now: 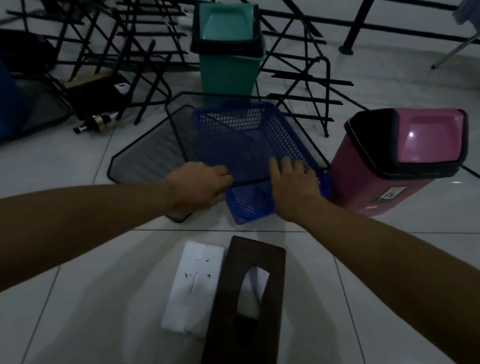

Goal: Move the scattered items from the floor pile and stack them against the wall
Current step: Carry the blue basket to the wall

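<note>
Left hand [199, 186] grips the black mesh tray [155, 147] rim, right hand [294, 182] rests flat-fingered on the blue basket [240, 137]; lifting them together seems next.

blue basket [241, 130], pink bin [395, 164], green bin [227, 67]

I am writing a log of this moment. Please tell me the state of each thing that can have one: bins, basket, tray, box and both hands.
Green plastic swing-lid bin: upright, lid tilted.
Pink plastic swing-lid bin: upright, lid tilted open.
Blue plastic mesh basket: tilted, lying across the tray.
Black wire-mesh tray: on the floor, partly under the basket.
Brown tissue box: flat on the floor.
Left hand: grips the tray's rim.
Right hand: rests on the basket, fingers straight.
</note>
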Available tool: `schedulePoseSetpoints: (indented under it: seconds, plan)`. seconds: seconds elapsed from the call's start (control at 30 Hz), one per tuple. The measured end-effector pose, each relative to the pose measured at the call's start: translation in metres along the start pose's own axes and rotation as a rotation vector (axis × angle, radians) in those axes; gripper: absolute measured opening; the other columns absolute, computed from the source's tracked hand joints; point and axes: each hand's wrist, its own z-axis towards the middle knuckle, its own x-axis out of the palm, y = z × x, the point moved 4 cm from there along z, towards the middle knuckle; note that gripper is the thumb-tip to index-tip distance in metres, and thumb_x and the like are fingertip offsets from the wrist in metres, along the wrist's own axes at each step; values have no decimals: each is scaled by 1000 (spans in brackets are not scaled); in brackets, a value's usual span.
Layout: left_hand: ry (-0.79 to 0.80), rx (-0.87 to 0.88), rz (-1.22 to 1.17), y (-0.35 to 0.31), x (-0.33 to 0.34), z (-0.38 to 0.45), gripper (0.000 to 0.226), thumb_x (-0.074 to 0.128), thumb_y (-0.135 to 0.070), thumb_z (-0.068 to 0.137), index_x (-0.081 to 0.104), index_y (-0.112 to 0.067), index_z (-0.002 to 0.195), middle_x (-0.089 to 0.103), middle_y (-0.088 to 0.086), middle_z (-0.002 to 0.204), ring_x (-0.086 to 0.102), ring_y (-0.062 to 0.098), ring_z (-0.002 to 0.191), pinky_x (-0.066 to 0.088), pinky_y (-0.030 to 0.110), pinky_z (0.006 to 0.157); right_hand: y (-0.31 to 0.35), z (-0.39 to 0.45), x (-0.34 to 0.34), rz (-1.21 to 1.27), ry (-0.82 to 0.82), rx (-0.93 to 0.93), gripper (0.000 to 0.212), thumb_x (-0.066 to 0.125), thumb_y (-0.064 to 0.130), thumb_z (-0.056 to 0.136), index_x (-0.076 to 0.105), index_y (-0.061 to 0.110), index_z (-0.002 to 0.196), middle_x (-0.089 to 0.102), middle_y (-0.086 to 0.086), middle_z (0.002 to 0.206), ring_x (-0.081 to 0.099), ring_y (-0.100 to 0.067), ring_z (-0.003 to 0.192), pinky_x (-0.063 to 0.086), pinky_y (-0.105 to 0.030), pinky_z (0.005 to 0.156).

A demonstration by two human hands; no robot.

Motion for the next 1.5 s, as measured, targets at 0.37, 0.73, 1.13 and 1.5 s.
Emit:
schedulePoseSetpoints:
  seconds: [0.37,0.73,1.13,1.5]
  plan:
    - [-7,-6,30,46,-27,-107,26,41,-35,83,56,-13,79,56,6,76,54,27,49,44,29,40,82,30,-26,-65,78,-299,66,38,22,102,1,11,156,39,-14,147,51,-32,122,47,-43,95]
    - [304,-232,200,77,-15,-175,34,40,-40,94,54,-14,109,56,7,100,58,27,86,43,31,66,179,63,-90,-203,-138,-371,70,42,27,102,-1,18,156,12,-12,162,35,-43,136,31,-53,109]
    - [732,-416,49,81,34,-206,41,46,-38,97,49,-10,127,56,10,115,58,25,100,46,32,74,242,72,-60,-221,-52,-654,51,46,20,100,31,16,149,49,-9,142,55,-26,120,47,-39,91]
    - [944,-401,111,94,36,-159,62,34,-34,104,4,-12,153,12,13,158,33,29,138,34,35,105,189,59,-48,-58,-23,-572,57,48,35,98,29,14,148,21,-18,154,20,-34,143,25,-49,112]
